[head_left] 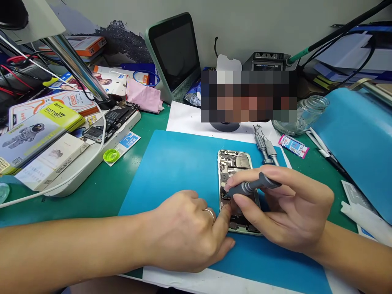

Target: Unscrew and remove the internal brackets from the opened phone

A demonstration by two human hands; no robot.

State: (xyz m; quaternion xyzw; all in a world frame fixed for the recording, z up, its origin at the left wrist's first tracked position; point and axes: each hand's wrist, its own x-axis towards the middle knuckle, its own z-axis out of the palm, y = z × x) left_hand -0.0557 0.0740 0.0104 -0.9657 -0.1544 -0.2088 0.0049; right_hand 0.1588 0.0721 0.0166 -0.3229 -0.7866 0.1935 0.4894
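Note:
A smartphone [237, 161] with its insides exposed lies on the blue work mat [180, 159]. My right hand [294, 212] grips a small dark grey screwdriver [249, 188] between thumb and fingers, tilted, with its lower end over the left side of the phone's innards. Whether the tip touches a screw is too small to tell. My left hand [190, 232], with a ring on one finger, holds nothing visible. Its index fingertip rests on the phone's lower left part; the thumb sits apart below and the other fingers are curled. Two more screwdrivers [266, 145] lie behind the phone.
Left of the mat, an opened phone [113, 120] lies on a white stand by boxes [39, 134] and a white cable [102, 143]. A lime-green cap [111, 155] is near. Behind stand a screen device [176, 53] and a glass jar [310, 112]; a blue sheet [364, 134] lies right.

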